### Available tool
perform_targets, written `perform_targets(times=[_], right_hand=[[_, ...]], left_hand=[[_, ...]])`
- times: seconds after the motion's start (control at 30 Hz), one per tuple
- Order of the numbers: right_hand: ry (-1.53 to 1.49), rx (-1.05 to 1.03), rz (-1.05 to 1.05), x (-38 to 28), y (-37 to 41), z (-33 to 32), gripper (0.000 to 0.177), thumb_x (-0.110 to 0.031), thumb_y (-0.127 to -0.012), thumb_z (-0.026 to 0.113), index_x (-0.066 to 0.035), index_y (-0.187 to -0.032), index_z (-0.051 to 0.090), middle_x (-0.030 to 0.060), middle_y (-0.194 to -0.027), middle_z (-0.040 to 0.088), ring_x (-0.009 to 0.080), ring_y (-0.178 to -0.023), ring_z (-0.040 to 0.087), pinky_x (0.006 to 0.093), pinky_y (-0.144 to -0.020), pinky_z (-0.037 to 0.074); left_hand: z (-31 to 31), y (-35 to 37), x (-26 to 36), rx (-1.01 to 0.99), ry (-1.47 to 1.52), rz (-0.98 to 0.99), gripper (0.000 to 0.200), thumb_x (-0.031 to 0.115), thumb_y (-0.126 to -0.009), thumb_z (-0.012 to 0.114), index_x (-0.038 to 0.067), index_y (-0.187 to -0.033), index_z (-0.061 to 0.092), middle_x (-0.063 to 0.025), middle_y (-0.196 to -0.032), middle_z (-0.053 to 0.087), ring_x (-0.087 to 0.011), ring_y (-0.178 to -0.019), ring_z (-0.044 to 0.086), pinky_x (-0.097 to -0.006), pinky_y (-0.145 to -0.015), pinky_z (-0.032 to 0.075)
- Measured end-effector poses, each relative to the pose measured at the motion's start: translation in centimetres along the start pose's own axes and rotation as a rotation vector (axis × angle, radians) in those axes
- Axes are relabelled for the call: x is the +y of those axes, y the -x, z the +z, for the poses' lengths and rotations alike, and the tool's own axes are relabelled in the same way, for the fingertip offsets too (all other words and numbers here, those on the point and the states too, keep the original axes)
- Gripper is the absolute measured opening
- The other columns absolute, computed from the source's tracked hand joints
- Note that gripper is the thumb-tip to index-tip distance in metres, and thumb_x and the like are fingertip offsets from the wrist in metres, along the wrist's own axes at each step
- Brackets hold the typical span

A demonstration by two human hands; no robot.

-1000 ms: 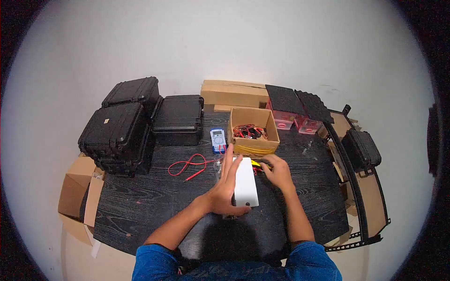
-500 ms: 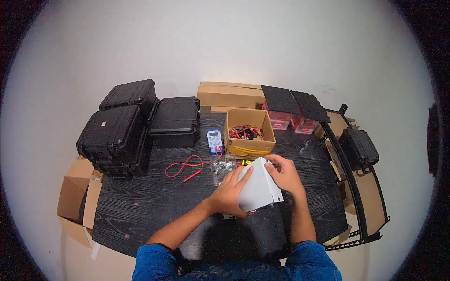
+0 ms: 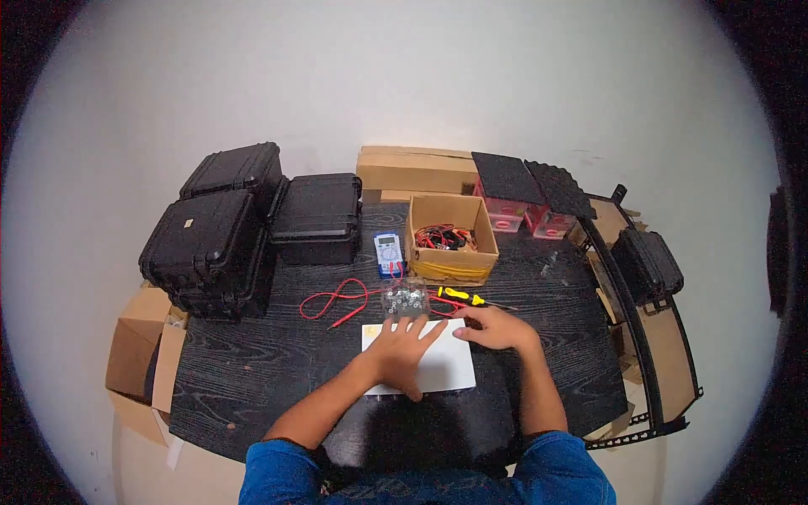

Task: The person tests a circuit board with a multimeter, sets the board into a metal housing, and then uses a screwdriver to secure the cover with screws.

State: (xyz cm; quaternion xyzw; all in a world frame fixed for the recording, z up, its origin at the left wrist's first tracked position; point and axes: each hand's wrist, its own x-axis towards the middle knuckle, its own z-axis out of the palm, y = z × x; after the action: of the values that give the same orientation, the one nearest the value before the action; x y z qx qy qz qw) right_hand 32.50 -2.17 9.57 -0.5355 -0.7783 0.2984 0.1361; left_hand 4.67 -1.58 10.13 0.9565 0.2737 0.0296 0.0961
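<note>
"where's the flat white rectangular box [image 3: 459, 370]?"
"midway along the near edge of the black woodgrain tabletop [image 3: 244, 362], open room toward the left edge."
"grip?"
"left hand [image 3: 397, 352] spreads wide on top; right hand [image 3: 495, 329] is at its far-right corner, pinching or not i can't tell."

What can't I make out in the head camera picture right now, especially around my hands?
All in the head view:
- Part of the white box's top: covered by your left hand.
- The box's underside: turned away from the camera.
- The multimeter's display: too small to read.
- What the small pieces in the clear tray are: too small.
- The cardboard box's bottom: hidden by tangled leads.
</note>
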Motion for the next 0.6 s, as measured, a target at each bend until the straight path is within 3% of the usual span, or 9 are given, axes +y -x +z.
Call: perform_targets(times=[0.33,0.43,0.53,0.6], right_hand=[[0.103,0.052,-0.088,-1.0,0.2,0.9,0.068,-0.048,-0.091,0.075,0.001,-0.136,0.06,0.026,-0.132,0.066,0.0422,-0.123,0.063,0.0475,-0.105,0.05],[0.139,0.047,-0.133,-2.2,0.6,0.7,0.07,-0.047,-0.088,0.078,0.001,-0.136,0.06,0.0251,-0.135,0.064,0.0419,-0.126,0.06,0.0469,-0.109,0.047],[0.183,0.037,-0.195,-3.3,0.7,1.3,0.073,-0.047,-0.086,0.08,0.001,-0.137,0.059,0.0248,-0.139,0.062,0.0411,-0.13,0.058,0.046,-0.112,0.045],[0.181,-0.013,-0.21,-3.9,0.7,2.4,0.078,-0.046,-0.084,0.082,0.0,-0.142,0.055,0.0254,-0.146,0.056,0.0408,-0.138,0.052,0.0468,-0.116,0.04]], left_hand=[[1.3,0.0,0.2,-0.01,-0.07,-0.005,0.156,0.057,-0.038,0.1,0.01,-0.165,0.02,-0.0287,-0.151,0.046,-0.0461,-0.132,0.052,-0.0621,-0.106,0.042],[1.1,0.0,0.1,-0.04,-0.033,-0.011,0.156,0.058,-0.04,0.099,0.008,-0.164,0.019,-0.03,-0.152,0.044,-0.048,-0.135,0.049,-0.0629,-0.11,0.039],[1.4,-0.1,-1.3,0.094,0.059,0.067,0.147,0.062,-0.049,0.096,0.004,-0.163,0.023,-0.032,-0.153,0.042,-0.0501,-0.14,0.043,-0.0598,-0.116,0.036],[0.4,0.4,-2.2,0.146,0.105,0.003,0.14,0.065,-0.054,0.093,0.001,-0.16,0.028,-0.0328,-0.154,0.041,-0.0504,-0.143,0.039,-0.0564,-0.12,0.033]])
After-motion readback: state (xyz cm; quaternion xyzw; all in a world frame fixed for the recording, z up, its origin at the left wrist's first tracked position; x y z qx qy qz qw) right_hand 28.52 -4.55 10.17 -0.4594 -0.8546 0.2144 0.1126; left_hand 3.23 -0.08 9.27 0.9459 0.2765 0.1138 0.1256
